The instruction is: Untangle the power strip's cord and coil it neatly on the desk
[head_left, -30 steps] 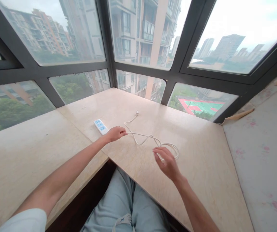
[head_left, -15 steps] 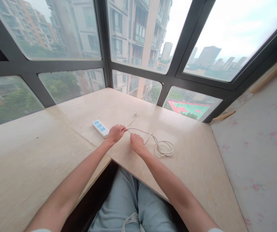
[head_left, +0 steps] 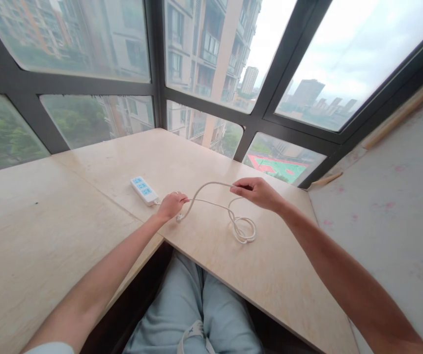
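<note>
cord [head_left: 213,183] lies partly coiled on the tabletop [head_left: 277,265]; i see the left hand [head_left: 173,203] pinching it near the power strip [head_left: 144,191], the right hand [head_left: 258,192] pinching its raised arc.

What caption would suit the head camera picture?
Left hand and right hand holding a white cord, power strip lying nearby.

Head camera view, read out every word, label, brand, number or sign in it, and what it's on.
No text can be read.
Power strip: any markings are too small to read.
Trouser drawstring: something dark on it, too blurred to read.
</note>
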Demonstrator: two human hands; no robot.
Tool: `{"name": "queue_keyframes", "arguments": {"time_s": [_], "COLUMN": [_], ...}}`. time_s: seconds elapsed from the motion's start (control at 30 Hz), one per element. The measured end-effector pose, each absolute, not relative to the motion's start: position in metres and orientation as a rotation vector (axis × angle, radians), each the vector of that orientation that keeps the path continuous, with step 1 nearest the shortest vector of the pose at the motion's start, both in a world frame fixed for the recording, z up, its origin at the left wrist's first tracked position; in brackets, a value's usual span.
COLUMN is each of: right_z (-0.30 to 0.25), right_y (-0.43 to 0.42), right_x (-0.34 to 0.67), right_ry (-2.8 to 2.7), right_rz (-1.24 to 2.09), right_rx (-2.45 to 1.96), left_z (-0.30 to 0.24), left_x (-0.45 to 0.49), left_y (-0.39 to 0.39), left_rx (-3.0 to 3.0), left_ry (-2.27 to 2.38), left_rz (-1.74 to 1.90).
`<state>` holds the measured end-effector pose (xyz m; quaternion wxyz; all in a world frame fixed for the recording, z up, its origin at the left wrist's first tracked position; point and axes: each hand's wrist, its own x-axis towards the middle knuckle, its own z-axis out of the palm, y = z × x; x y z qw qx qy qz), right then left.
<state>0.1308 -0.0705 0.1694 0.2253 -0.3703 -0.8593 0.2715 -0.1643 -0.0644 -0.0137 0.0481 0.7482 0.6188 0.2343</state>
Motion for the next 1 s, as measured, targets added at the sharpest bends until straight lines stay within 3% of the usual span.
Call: {"name": "queue_keyframes", "arguments": {"time_s": [0.2, 0.4, 0.63, 1.0], "right_z": [0.178, 0.164, 0.171, 0.166], "right_y": [-0.026, -0.006, 0.0, 0.027], "right_x": [0.148, 0.137, 0.12, 0.1], "right_ry": [-1.671, -1.134, -0.973, -0.954], "right_rz": [1.186, 1.263, 1.371, 1.152], "right_rx": [-0.843, -0.774, -0.774, -1.21], "left_z": [-0.025, -0.017, -0.002, 0.016], "left_x": [-0.176, -0.171, -0.113, -0.044], "left_y": [-0.074, -0.088, -0.095, -0.092], "left_rx": [2.326, 2.39, 2.528, 2.643], "left_ry": [1.712, 1.848, 1.712, 1.346], "left_rz": [0.744, 0.577, 0.603, 0.836]}}
